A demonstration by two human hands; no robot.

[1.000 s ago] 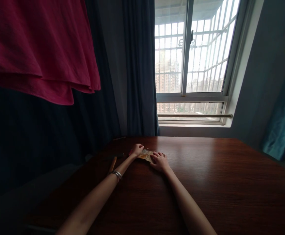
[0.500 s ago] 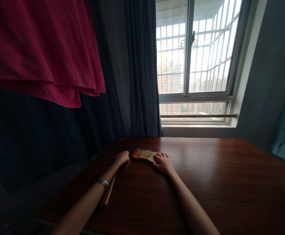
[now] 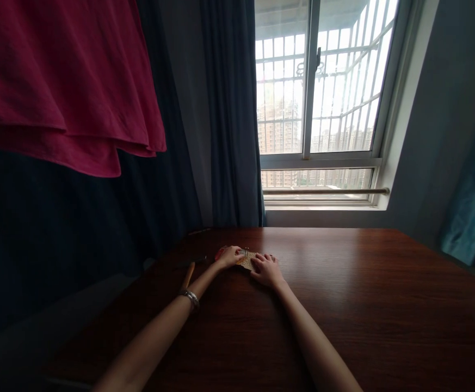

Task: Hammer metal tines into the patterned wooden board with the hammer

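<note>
A flat, elongated, pale-yellow, dark-speckled piece with a red end (image 3: pixel 247 262) is lying on the dark reddish-brown wooden desk (image 3: pixel 335 305), straight ahead at twelve o'clock, its material unclear. Its long axis is running roughly from just past nine o'clock to just past three, and both hands are covering parts of it. Thin, dark, upright pins (image 3: pixel 246 251) are standing on its middle, between the two hands. They are lying at about two o'clock from the left hand (image 3: pixel 230 257) and ten o'clock from the right hand (image 3: pixel 266 270); the left seems slightly nearer. The left fingers are curling close together over the piece; whether they are gripping anything, I cannot tell. The right fingers are spreading flat over its three-o'clock end, pinching nothing visible. A wooden-handled, dark-headed hammer (image 3: pixel 189 272) is lying at eight o'clock from the left hand.
</note>
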